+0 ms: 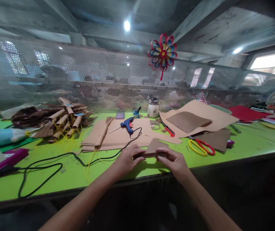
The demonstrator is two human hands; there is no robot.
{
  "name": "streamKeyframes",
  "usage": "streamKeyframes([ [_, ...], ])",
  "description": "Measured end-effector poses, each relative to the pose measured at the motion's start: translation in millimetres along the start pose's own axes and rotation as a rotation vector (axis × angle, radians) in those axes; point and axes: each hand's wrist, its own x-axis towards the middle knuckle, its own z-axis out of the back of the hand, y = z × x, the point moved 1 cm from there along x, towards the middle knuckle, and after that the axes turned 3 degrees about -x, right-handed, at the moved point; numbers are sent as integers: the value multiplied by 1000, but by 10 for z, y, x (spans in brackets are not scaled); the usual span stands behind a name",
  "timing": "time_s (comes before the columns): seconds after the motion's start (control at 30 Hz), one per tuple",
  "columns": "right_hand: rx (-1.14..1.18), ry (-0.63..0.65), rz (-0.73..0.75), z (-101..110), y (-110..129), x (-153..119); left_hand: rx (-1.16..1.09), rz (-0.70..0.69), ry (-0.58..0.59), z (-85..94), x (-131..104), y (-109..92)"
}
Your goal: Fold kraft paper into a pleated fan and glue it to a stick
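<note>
Between my two hands is a small stack of folded brown paper (154, 147), held just above the front part of the green table. My left hand (128, 157) pinches its left end, thumb below and fingers on top. The right end is gripped the same way by my right hand (174, 157). Just beyond lie flat brown paper sheets (141, 130), and on them rest a blue glue gun (127, 125) and a rolled paper bundle (103, 134) with yellow string. Scissors (201, 147) with red and yellow handles lie to the right of my right hand.
A black cord (76, 157) loops over the green table (79, 179) at left. Several tied paper rolls (65, 122) are piled at the back left. A red-handled cutter (168, 129), a jar (153, 108) and large brown paper (200, 112) stand or lie farther back. A perforated metal screen (118, 73) rises behind.
</note>
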Motion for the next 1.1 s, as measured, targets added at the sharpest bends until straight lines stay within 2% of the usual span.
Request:
streamKeyframes([
  [0.13, 29, -31, -41, 7, -8, -11, 44, -29, 21, -14, -14, -2],
  [0.33, -16, -49, -16, 24, -31, -3, 104, -102, 19, -65, -34, 40],
  [0.47, 5, -31, 0, 19, -32, -1, 122, -93, 59, -72, -28, 18],
  [0.87, -55, -64, -30, 26, -36, -7, 98, -8, 276, 36, -62, -263],
  [1.1, -72, -43, 3, 23, -61, -11, 61, 154, 243, -16, -16, -151],
])
